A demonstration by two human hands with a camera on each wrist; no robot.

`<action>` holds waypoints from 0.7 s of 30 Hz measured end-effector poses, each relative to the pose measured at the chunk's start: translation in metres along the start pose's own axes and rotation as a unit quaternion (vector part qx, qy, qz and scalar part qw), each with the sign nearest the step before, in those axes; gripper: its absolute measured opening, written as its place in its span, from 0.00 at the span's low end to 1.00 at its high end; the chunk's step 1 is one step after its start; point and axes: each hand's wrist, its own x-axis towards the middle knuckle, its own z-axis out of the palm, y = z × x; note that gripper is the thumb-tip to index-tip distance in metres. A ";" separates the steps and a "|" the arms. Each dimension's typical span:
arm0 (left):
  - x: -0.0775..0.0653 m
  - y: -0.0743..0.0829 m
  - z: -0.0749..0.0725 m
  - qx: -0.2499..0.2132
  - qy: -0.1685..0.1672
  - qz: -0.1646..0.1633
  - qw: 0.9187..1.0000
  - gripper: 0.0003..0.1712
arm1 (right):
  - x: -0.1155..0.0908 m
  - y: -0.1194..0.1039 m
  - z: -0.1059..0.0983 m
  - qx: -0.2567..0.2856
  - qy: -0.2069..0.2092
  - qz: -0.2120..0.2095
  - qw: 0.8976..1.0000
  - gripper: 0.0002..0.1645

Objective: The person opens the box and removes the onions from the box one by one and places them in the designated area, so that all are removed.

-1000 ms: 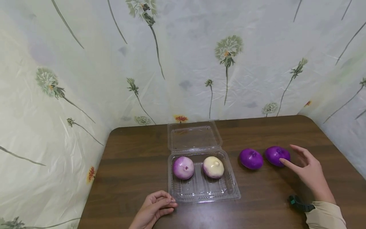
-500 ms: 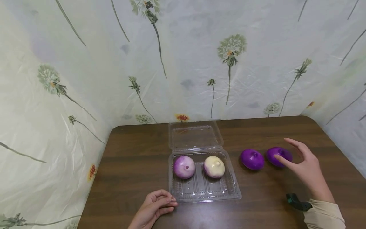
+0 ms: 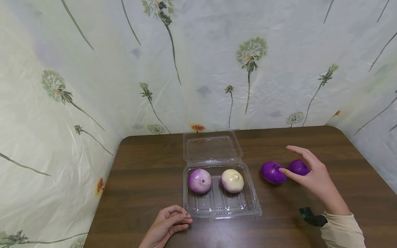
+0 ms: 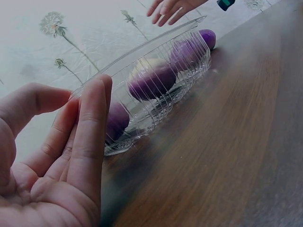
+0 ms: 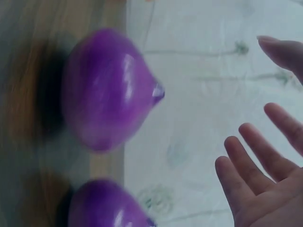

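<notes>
A clear plastic clamshell container lies with its lid folded back. Inside sit a pale purple onion on the left and a cream-topped onion on the right. At the front left corner, my left hand pinches the container's rim between thumb and fingers. My right hand is spread above two dark purple onions, its thumb overlapping the nearer-left onion in the head view. The other dark onion is partly hidden behind that hand. Nothing is in its grasp in the right wrist view, where the fingers are apart.
The brown wooden table ends at the back against a sheet printed with dandelions, which also hangs along both sides. A dark wrist strap hangs by the right sleeve. The container's lid reaches the table's back edge.
My right hand has lifted off the rightmost dark onion and moved left, towards the other dark onion. My left hand and the container stay in place.
</notes>
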 end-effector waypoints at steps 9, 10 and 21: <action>0.000 -0.001 0.000 0.003 -0.001 0.003 1.000 0.12 | 0.011 -0.026 0.020 0.024 -0.020 -0.093 0.995 0.51; 0.000 -0.001 0.000 0.003 -0.001 0.004 1.000 0.12 | 0.012 -0.029 0.022 0.028 -0.025 -0.098 0.995 0.51; 0.000 0.000 0.000 0.002 0.001 0.003 1.000 0.12 | 0.022 -0.061 0.049 0.043 -0.078 -0.181 0.980 0.50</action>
